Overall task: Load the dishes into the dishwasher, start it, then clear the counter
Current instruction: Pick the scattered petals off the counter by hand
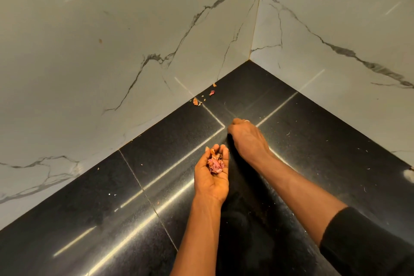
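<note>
Left of frame: white marble-look wall panel (89, 47) with grey veins. A second panel (336, 36) meets it at the corner, upper centre. Count: 2 panels.

Counter (85, 215): black, glossy, finely speckled, wedge-shaped as seen, filling the lower frame up to the corner. Pale streaks of reflected light run across it. A thin seam (143, 188) crosses the left part. Fine pale specks lie scattered on the surface, most towards the right.

Peel flakes (195, 101): dry, papery, orange-pink. 3 larger ones lie on the counter along the foot of the left wall, upper centre, with a few crumbs beside them. 1 small flake sits apart, lower left of these.

Left hand (211, 177), centre frame: palm up and cupped, fingers curled upward around a pile of peel (215, 164). The pile is pink and tan, crumpled, and rests in the palm above the counter. Individual pieces not countable.

Right hand (246, 139), just right of and above the left: back of hand up, fingers bent down to the counter surface. Fingertips hidden, so I cannot tell whether they pinch anything. Ring (246, 121) on one finger. The two hands are close but not touching.

Lower right: black sleeve (363, 244) pushed up the right forearm; left forearm bare.

Far right edge: a small white thing (408, 176) on the counter, cut off, not identifiable.
</note>
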